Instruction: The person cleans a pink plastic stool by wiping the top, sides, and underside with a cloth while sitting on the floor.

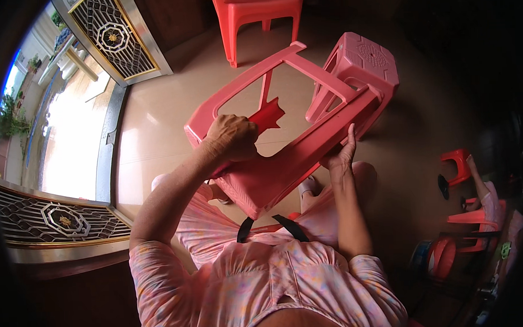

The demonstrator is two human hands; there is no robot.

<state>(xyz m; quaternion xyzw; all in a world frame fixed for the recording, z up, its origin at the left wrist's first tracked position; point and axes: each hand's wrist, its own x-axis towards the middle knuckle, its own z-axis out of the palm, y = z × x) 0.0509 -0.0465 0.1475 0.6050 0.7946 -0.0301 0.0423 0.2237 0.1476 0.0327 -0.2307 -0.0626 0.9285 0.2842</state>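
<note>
A pink plastic stool lies tipped over above my lap, its legs pointing away to the upper right and its seat end towards me. My left hand is closed in a fist over the seat end. A glossy red piece with a jagged end sticks out of that fist; I cannot tell whether it is cloth or plastic. Under the stool's near leg my right hand supports it, thumb up along the side.
A second pink stool stands just beyond. Farther back is a red plastic chair. At the left a doorway with ornate metal gates opens outside. On the right, another person sits by a small red stool.
</note>
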